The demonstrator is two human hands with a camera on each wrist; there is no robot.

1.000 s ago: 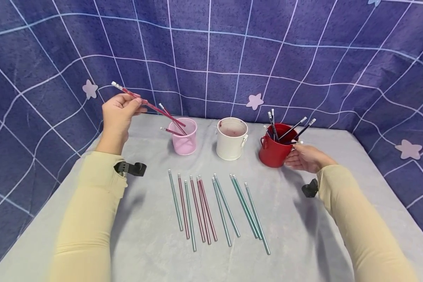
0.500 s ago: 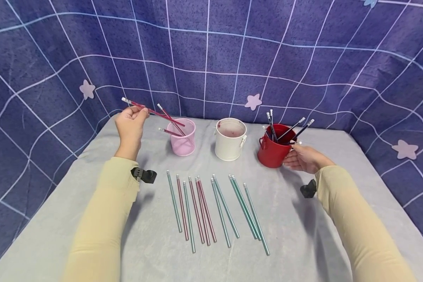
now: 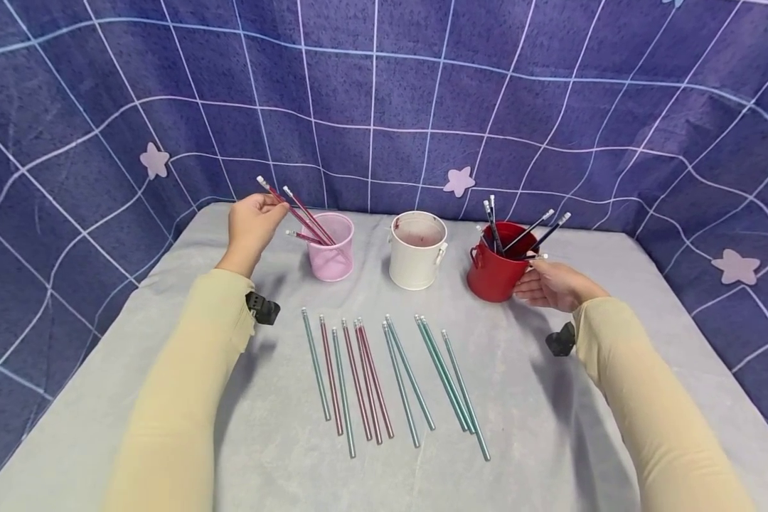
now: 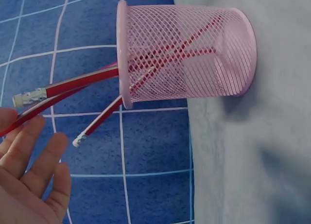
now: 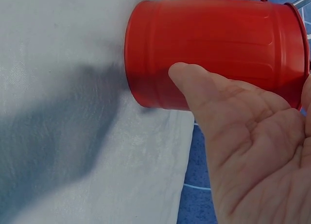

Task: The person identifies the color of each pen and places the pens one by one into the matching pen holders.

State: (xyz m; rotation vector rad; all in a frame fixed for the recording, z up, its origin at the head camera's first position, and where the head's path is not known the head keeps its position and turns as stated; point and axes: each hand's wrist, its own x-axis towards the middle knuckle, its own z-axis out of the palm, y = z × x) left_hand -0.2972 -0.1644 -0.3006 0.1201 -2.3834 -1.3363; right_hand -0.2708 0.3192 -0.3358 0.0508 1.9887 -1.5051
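My left hand (image 3: 254, 222) pinches a red pencil (image 4: 29, 117) near its eraser end. The pencil slants down into the pink mesh cup (image 3: 331, 263), where other red pencils (image 4: 80, 82) lean. In the left wrist view the remaining fingers are spread out, beside the eraser of a lower pencil (image 4: 99, 121). My right hand (image 3: 557, 286) is at the near right side of the red bucket (image 3: 494, 279). Thumb and forefinger pinch a dark pencil (image 3: 537, 257) at the rim, while the other fingers (image 5: 194, 83) extend along the bucket's wall. That pinch is mostly outside the right wrist view.
Between the cup and the red bucket stands a white bucket (image 3: 413, 267). Several dark pencils (image 3: 553, 231) stick out of the red bucket. Green pencils (image 3: 402, 384) and red pencils (image 3: 358, 380) lie in a row on the grey cloth (image 3: 281, 455). A blue curtain (image 3: 384, 92) hangs behind.
My left hand has moved right, toward the pink cup, and its pencil has tilted more steeply with its lower part now in the cup. The right hand has stayed at the red bucket.
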